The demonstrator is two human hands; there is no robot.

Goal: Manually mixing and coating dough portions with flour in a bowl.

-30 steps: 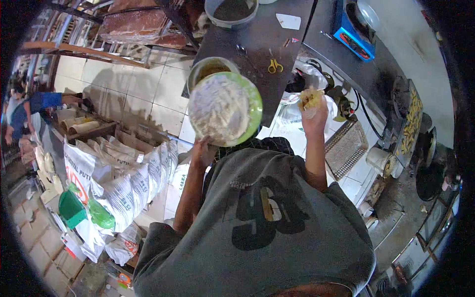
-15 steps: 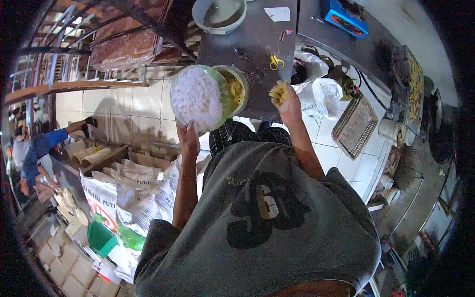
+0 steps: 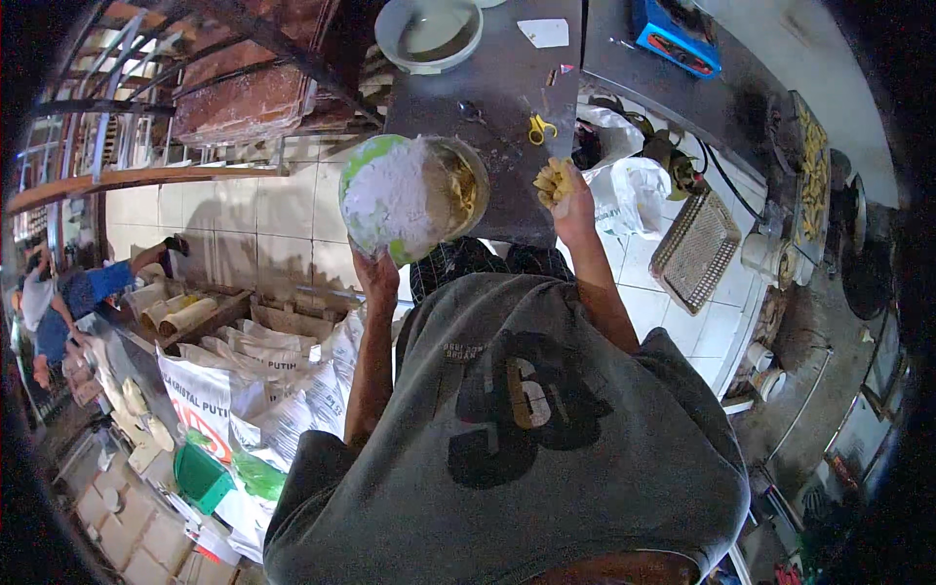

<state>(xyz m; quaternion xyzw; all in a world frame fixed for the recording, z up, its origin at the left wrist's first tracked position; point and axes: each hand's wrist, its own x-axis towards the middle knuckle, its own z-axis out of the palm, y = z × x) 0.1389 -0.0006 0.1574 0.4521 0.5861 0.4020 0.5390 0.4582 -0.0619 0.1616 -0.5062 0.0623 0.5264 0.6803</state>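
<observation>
My left hand [image 3: 376, 273] grips the near edge of a round green dish [image 3: 363, 158]. White powder [image 3: 395, 190] is heaped in the dish, which tilts toward a round tub [image 3: 475, 154]. The dish overlaps the tub's left side, and the powder reaches over that rim. Yellowish-brown pieces [image 3: 464, 190] lie in the tub. To the right of the tub, my right hand [image 3: 575, 210] is closed round a bunch of pale yellow snack sticks [image 3: 553, 181], held up by the table's edge.
On the dark table [image 3: 429, 102] are yellow scissors [image 3: 539, 128], a spoon [image 3: 470, 111], a white basin [image 3: 427, 60] and a white card [image 3: 543, 33]. White sacks [image 3: 278, 380] stand at left. A plastic crate [image 3: 695, 252] leans at right. Another person [image 3: 83, 302] is far left.
The dish has tipped toward the tub, and its powder has shifted right, over the tub's rim. My right hand still holds the sticks in nearly the same place.
</observation>
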